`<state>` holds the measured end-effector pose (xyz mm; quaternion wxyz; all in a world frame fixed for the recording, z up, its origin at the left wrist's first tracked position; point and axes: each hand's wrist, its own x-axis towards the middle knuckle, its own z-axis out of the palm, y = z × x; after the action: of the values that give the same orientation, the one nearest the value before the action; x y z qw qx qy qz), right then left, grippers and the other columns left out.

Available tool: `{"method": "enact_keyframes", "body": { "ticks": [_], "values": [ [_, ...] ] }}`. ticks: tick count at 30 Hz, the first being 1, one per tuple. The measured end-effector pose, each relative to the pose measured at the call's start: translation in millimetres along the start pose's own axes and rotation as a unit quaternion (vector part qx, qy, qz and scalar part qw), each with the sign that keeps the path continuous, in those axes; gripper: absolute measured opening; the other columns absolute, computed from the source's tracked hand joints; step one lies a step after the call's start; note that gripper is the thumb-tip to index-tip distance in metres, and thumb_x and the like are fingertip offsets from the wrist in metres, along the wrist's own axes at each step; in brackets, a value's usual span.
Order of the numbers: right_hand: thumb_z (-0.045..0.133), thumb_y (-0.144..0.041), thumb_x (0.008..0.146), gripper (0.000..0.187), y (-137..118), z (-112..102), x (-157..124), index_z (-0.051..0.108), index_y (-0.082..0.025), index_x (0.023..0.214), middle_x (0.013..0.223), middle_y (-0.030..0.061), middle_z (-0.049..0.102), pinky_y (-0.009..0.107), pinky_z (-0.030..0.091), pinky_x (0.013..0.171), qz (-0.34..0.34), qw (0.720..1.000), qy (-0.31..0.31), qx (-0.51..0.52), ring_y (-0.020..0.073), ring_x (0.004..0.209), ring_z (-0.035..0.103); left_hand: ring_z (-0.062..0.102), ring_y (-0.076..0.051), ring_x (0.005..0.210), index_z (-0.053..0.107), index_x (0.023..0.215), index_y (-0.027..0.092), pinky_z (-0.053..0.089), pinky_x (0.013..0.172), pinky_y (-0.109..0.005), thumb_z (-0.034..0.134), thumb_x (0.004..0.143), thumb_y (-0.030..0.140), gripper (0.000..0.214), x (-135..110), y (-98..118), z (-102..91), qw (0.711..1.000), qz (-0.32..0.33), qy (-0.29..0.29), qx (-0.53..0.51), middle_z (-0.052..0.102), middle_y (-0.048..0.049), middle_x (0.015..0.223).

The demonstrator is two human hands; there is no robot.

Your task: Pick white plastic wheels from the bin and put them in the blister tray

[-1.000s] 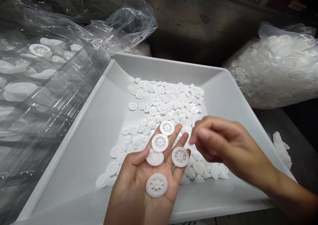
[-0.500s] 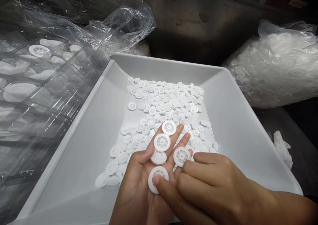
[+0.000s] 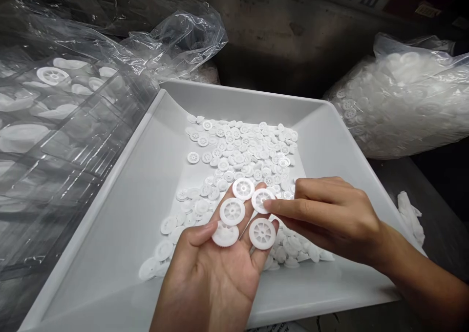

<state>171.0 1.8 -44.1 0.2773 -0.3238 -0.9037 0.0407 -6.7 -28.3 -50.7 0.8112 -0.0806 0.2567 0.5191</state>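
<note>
My left hand is palm up over the tray, fingers stretched out and several white spoked plastic gears lying across it. One gear rests near the fingertips, another gear just below it. My left thumb presses on a tilted gear with a finely toothed rim. Lower on the right side of the fingers sits a gear. My right hand has its index fingertip on the edge of a further gear above it; the right thumb is hidden.
The grey tray holds a loose pile of white gears. At left stand clear plastic trays with white gears under film. A clear bag full of gears lies at right, near a crumpled white piece.
My right hand has moved up and away from the left palm to the upper fingers. The gear that lay low on the palm is gone from there; a gear now sits among the upper fingers.
</note>
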Motion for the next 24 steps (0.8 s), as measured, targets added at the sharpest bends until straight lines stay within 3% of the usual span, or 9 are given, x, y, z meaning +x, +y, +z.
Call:
{"method": "enact_keyframes", "body": {
  "ticks": [6, 13, 19, 24],
  "values": [
    [0.056, -0.013, 0.092, 0.014, -0.6, -0.6, -0.6, 0.066, -0.013, 0.102, 0.065, -0.0032, 0.037, 0.027, 0.026, 0.050, 0.005, 1.000, -0.011, 0.003, 0.0084, 0.057, 0.034, 0.058, -0.023, 0.120, 0.045, 0.140, 0.021, 0.045, 0.105, -0.037, 0.045, 0.086, 0.024, 0.054, -6.2, 3.9, 8.7, 0.997, -0.020, 0.079, 0.009, 0.061, -0.0107, 0.129],
    [0.057, -0.014, 0.092, 0.013, -0.1, 1.3, -0.5, 0.066, -0.012, 0.101, 0.066, -0.0029, 0.038, 0.027, 0.028, 0.051, 0.008, 1.000, -0.014, 0.012, 0.0088, 0.058, 0.035, 0.061, -0.022, 0.115, 0.041, 0.142, 0.022, 0.052, 0.096, -0.034, 0.042, 0.088, 0.027, 0.055, -5.2, 5.4, 15.2, 0.994, -0.023, 0.109, 0.007, 0.065, -0.0097, 0.125],
    [0.058, -0.013, 0.091, 0.012, -0.5, -1.3, -0.5, 0.066, -0.013, 0.101, 0.065, -0.0028, 0.040, 0.026, 0.029, 0.051, 0.013, 1.000, -0.012, 0.006, 0.0088, 0.058, 0.037, 0.061, -0.022, 0.115, 0.031, 0.147, 0.019, 0.040, 0.106, -0.039, 0.034, 0.090, 0.022, 0.057, -7.4, 7.7, 25.0, 0.991, -0.014, 0.125, 0.041, 0.064, -0.0121, 0.125],
    [0.062, -0.007, 0.086, 0.016, -1.5, -4.2, 4.2, 0.065, -0.009, 0.102, 0.067, -0.0027, 0.049, 0.022, 0.035, 0.053, 0.056, 0.996, 0.044, 0.058, 0.0062, 0.058, 0.040, 0.062, -0.022, 0.112, 0.028, 0.148, 0.016, 0.040, 0.105, -0.039, 0.034, 0.088, 0.015, 0.060, -8.1, 7.9, 29.7, 0.989, 0.001, 0.138, 0.058, 0.067, -0.0153, 0.120]
  ]
}}
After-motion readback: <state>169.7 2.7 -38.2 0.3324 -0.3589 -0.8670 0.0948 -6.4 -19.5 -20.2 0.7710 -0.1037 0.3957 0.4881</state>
